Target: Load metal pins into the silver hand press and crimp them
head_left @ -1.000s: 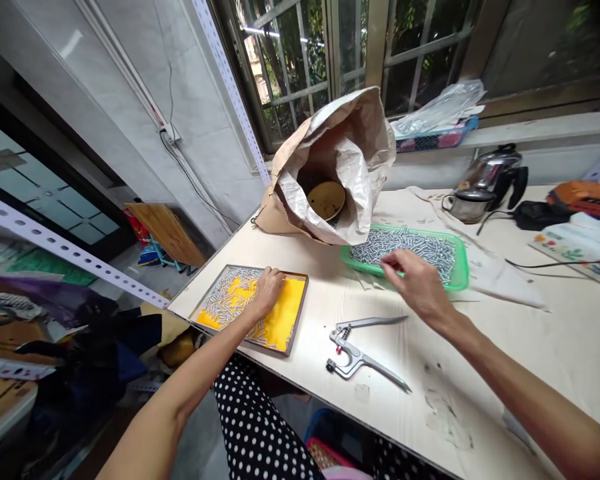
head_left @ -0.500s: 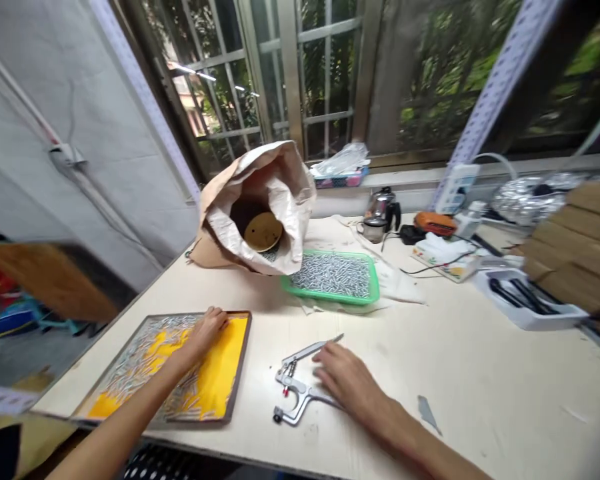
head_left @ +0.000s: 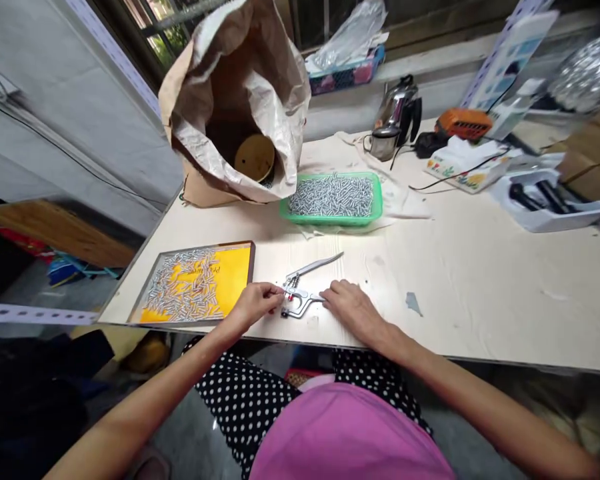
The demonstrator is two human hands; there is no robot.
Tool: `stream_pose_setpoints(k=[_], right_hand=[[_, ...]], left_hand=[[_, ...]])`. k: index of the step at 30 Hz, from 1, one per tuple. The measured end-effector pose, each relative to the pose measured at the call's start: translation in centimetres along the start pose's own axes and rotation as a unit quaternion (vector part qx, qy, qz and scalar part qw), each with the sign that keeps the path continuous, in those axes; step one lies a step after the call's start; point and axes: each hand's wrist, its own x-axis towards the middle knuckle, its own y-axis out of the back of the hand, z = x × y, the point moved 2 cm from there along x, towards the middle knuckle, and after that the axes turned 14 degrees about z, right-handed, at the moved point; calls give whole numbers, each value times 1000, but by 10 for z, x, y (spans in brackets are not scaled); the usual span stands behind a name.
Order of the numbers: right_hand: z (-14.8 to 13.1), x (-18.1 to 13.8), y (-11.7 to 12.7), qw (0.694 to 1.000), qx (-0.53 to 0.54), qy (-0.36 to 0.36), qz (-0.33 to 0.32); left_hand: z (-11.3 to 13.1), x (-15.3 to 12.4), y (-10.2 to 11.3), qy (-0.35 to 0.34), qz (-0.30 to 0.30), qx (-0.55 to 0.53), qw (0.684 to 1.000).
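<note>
Within the last second both hands have left the trays and met at the pliers point(head_left: 307, 268). The left hand point(head_left: 253, 305) was resting on the metal pieces in the yellow tray point(head_left: 251, 263) and the right hand point(head_left: 353, 310) was at the green tray point(head_left: 379, 200). Half a second ago only the right had reached the tool. Now the left fingers point(head_left: 273, 293) are closed in a pinch at the head of the pliers; whether a small piece sits between them is too small to tell. The right hand lies palm down over the lower handle, its fingers curved across it, and it cannot be told whether they clamp it or merely rest there. The upper handle stands free, angled up toward the green tray, so the tool looks open. Judging from this, the picking of pieces has given way to work at the tool itself. The pliers lie on the surface point(head_left: 480, 287) close to its front edge, just right of the yellow tray, which sits at the front left corner. The hands work near that edge, with little margin in front. Behind them the middle of the surface is bare as far as the green tray and the paper bag point(head_left: 230, 100) at the back left. To the right a wide open stretch runs to the white tray point(head_left: 555, 217) near the right edge.
</note>
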Motion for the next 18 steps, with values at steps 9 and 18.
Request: stream_pose_setpoints(k=[9, 18], right_hand=[[-1, -3, 0, 999, -32, 25, 25], [1, -3, -3, 999, -15, 24, 33]], left_hand=[[-10, 3, -20, 83, -11, -24, 996], [1, 5, -17, 136, -27, 16, 990]])
